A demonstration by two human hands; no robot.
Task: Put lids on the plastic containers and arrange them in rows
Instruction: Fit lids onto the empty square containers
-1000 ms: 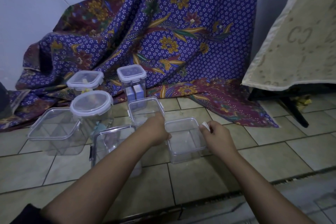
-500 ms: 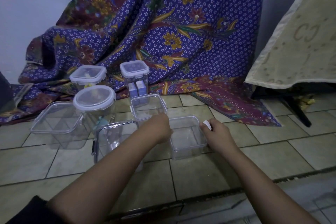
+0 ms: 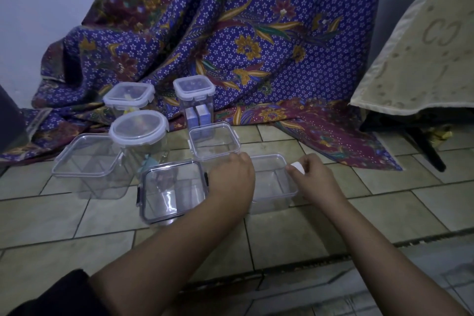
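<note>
A clear square container [image 3: 273, 187] stands on the tiled floor between my hands. My left hand [image 3: 232, 177] grips its left edge with the fingers curled over the rim. At its far right corner my right hand [image 3: 314, 178] pinches a small white piece [image 3: 297, 166]; whether that piece belongs to the container I cannot tell. To the left is a clear lidded box with dark latches [image 3: 171, 187]. Behind stand a square lidded container [image 3: 214, 140], a round-lidded tub [image 3: 139, 128], a large rectangular lidded box [image 3: 89, 161], a low square tub [image 3: 128, 95] and a tall jar [image 3: 194, 92].
A blue and maroon patterned cloth [image 3: 256, 33] is draped behind the containers and spreads onto the floor at the right. A beige cloth [image 3: 423, 46] hangs over a dark stand [image 3: 425, 146] at the far right. Bare tiles [image 3: 384, 213] lie in front and to the right.
Both hands stay at the square container. The white piece in my right fingers has turned from edge-on to showing a rounder face. The view has shifted slightly.
</note>
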